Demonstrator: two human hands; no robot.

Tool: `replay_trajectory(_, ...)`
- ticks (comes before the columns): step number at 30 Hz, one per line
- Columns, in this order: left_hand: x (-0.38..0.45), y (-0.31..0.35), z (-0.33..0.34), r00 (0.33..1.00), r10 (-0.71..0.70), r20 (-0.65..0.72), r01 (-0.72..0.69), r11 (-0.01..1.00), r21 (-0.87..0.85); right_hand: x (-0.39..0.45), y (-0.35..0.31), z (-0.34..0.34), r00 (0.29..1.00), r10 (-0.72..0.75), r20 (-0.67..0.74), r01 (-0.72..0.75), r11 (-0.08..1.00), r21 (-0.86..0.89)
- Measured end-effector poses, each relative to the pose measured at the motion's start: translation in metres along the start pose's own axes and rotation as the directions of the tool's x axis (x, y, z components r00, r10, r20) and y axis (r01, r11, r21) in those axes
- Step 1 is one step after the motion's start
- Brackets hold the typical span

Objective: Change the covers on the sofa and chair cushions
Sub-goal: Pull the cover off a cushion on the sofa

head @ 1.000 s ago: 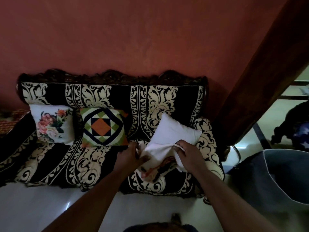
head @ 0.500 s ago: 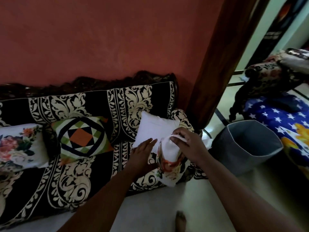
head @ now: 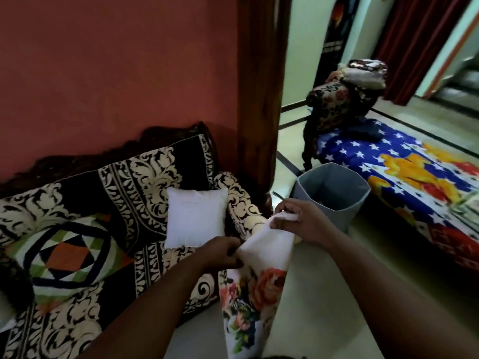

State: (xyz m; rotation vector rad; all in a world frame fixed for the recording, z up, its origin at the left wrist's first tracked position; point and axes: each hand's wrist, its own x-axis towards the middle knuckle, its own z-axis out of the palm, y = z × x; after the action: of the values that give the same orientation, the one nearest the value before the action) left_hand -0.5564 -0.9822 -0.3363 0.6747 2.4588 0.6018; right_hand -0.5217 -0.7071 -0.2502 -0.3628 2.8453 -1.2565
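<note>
Floral cover (head: 255,286) hangs limp between your hands, in front of the sofa's (head: 145,177) right arm. Your left hand (head: 220,252) pinches its left edge; your right hand (head: 298,224) grips the top edge, fingers curled round the cloth. Likely light, soft, slack: it will fold and slip, so hold at the hem or corners, not mid-panel. Bare white cushion (head: 194,216) leans against the sofa back, just beside the arm. Patterned cushion (head: 67,257) sits further left. Grey bin (head: 334,193) stands near your right hand. No readable labels or writing anywhere.
</note>
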Motion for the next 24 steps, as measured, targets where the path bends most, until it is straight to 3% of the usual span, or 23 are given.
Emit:
replay_trajectory(4, 0.037, 0.041, 0.007, 0.987, -0.012, 0.158, -0.019, 0.981, 0.193, -0.03, 0.059, -0.06, 0.988, 0.106, 0.111, -0.074, 0.961, -0.266)
replay_trajectory(6, 0.056, 0.065, 0.005, 0.987, 0.007, 0.159, -0.061, 0.939, 0.339, -0.043, 0.087, -0.083, 0.959, 0.21, 0.192, -0.114, 0.902, -0.417)
replay_trajectory(8, 0.078, 0.087, 0.003, 0.996, 0.045, 0.083, -0.074, 0.92, 0.385, -0.056, 0.115, -0.103, 0.933, 0.287, 0.217, -0.153, 0.863, -0.481)
replay_trajectory(10, 0.098, 0.106, 0.004, 0.999, 0.045, -0.002, -0.042, 0.946, 0.32, -0.066, 0.139, -0.122, 0.921, 0.339, 0.194, -0.204, 0.84, -0.502)
replay_trajectory(15, 0.132, 0.152, 0.007, 0.962, 0.086, -0.258, -0.048, 0.988, 0.148, -0.081, 0.182, -0.154, 0.928, 0.372, 0.017, -0.282, 0.732, -0.621)
replay_trajectory(18, 0.154, 0.178, 0.005, 0.885, 0.349, -0.308, -0.239, 0.908, 0.343, -0.078, 0.194, -0.162, 0.896, 0.411, -0.166, -0.398, 0.583, -0.708)
replay_trajectory(21, 0.181, 0.201, 0.002, 0.75, 0.641, -0.161, -0.473, 0.691, 0.547, -0.063, 0.196, -0.171, 0.875, 0.39, -0.286, -0.46, 0.491, -0.74)
replay_trajectory(24, 0.212, 0.219, -0.001, 0.647, 0.751, -0.134, -0.564, 0.59, 0.578, -0.039, 0.2, -0.179, 0.915, 0.281, -0.291, -0.403, 0.578, -0.709)
